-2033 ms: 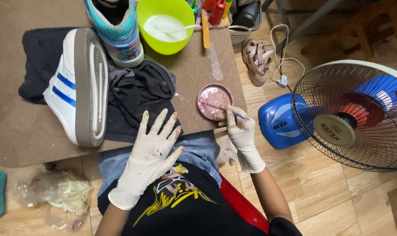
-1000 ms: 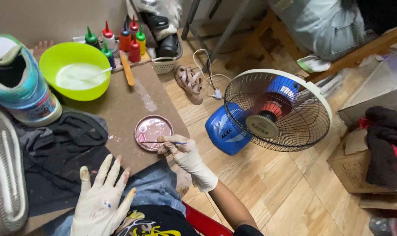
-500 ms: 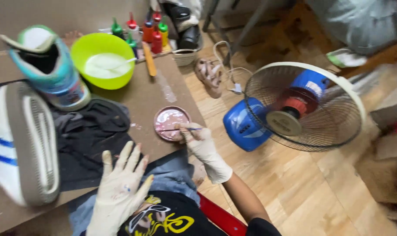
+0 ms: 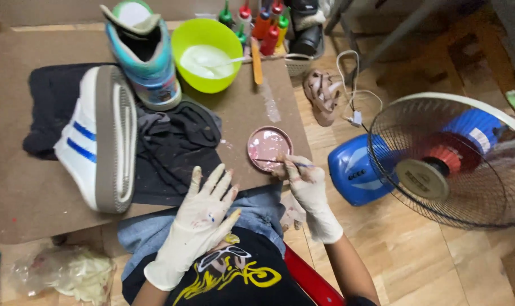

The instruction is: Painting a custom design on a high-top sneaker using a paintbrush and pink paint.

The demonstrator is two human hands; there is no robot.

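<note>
My right hand [image 4: 309,190], in a paint-stained white glove, grips a thin paintbrush [image 4: 291,163] whose tip rests in a small round dish of pink paint [image 4: 268,148] at the board's near right corner. My left hand [image 4: 202,218], also gloved, hovers flat with fingers spread above my lap, holding nothing, just in front of a dark cloth [image 4: 172,153]. A white sneaker with blue stripes [image 4: 99,139] lies on its side on that cloth. A teal high-top shoe [image 4: 141,54] stands upright behind it.
A lime green bowl [image 4: 207,54] of white liquid with a spoon sits at the back, with several small paint bottles [image 4: 260,22] beside it. A blue floor fan [image 4: 433,164] stands at the right. A sandal [image 4: 321,95] and a cable lie on the wooden floor. A crumpled plastic bag [image 4: 70,272] lies at bottom left.
The view has swung back left and down toward the board. My right hand stays at the pink dish with the brush; my left hand remains spread open.
</note>
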